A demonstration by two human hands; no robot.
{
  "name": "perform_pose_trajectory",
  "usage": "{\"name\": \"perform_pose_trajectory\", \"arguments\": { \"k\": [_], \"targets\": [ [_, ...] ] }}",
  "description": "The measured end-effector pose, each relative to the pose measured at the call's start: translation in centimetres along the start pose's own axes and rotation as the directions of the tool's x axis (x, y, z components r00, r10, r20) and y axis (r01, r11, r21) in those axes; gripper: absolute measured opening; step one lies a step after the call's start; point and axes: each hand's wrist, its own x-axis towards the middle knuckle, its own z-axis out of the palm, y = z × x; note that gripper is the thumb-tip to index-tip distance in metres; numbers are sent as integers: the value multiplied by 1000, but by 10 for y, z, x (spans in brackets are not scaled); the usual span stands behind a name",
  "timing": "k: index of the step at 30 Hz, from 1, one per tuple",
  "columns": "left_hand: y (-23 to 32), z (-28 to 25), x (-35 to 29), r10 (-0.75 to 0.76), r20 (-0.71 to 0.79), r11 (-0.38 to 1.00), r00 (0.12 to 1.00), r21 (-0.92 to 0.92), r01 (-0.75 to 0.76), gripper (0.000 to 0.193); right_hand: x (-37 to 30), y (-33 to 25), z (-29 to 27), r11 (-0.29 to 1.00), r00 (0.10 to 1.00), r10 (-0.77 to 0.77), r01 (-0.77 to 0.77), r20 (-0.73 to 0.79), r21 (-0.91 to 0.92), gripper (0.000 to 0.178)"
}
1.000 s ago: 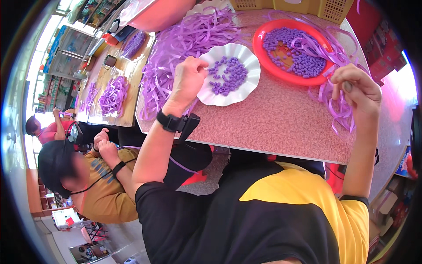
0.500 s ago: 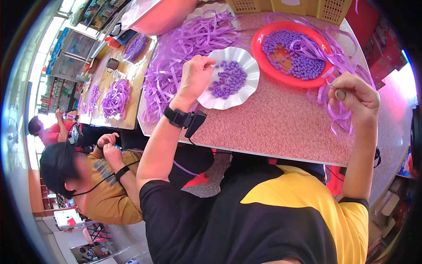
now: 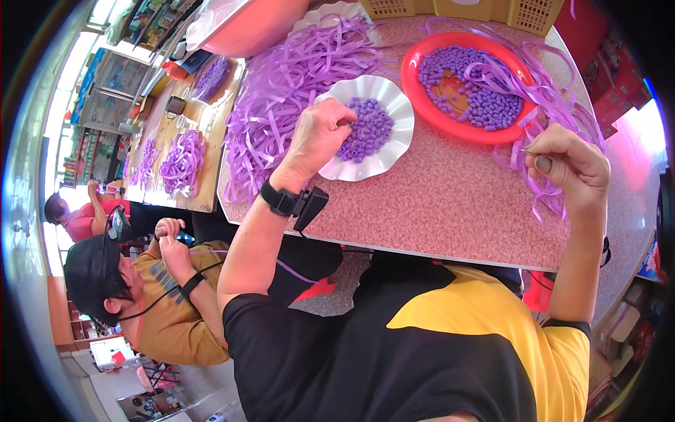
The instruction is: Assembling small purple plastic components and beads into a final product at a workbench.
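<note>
My left hand (image 3: 318, 137) is over the left side of a white scalloped plate (image 3: 398, 146), its fingertips pinched together beside the purple beads (image 3: 368, 130) lying there. Whether a bead is between those fingertips is hidden. At the right, my right hand (image 3: 573, 163) is raised near the table edge, thumb and forefinger pressed together. A small thin tip sticks out from that pinch, too small to name. Behind it, purple ribbons (image 3: 541, 179) trail off a red oval plate (image 3: 422, 105), which holds many more purple beads (image 3: 485, 105).
A big heap of purple ribbon (image 3: 281, 98) covers the table's left side. At the back stand a pink basin (image 3: 260, 28) and a yellow crate (image 3: 464, 8). Beyond my left arm, a co-worker (image 3: 169, 295) sits close by; another person (image 3: 88, 214) is farther off.
My left hand has moved slightly down and right, closer to the beads in the white plate. My right hand has lowered a little, still pinched.
</note>
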Motion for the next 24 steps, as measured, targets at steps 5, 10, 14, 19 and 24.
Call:
{"name": "perform_pose_trajectory", "arguments": {
  "k": [5,10,14,19,24],
  "targets": [
    [4,0,4,50,24,996,998,71,-51,20,0,0,1,1000,1000,-2,2,-18,-4,15],
    [6,-1,6,83,44,991,996,104,-88,20,1,-3,4,999,1000,-26,25,-4,-35,16],
    [2,1,7,91,43,994,995,61,-93,15,0,-3,5,998,999,-31,30,-16,-51,16],
    [0,1,5,27,40,1000,999,1,-27,13,-1,-3,4,1000,1000,-3,3,-6,-18,12],
    [44,-6,-1,-253,68,820,965,-514,251,7,-2,3,9,978,997,-44,31,-58,-207,24]
  ]
}}
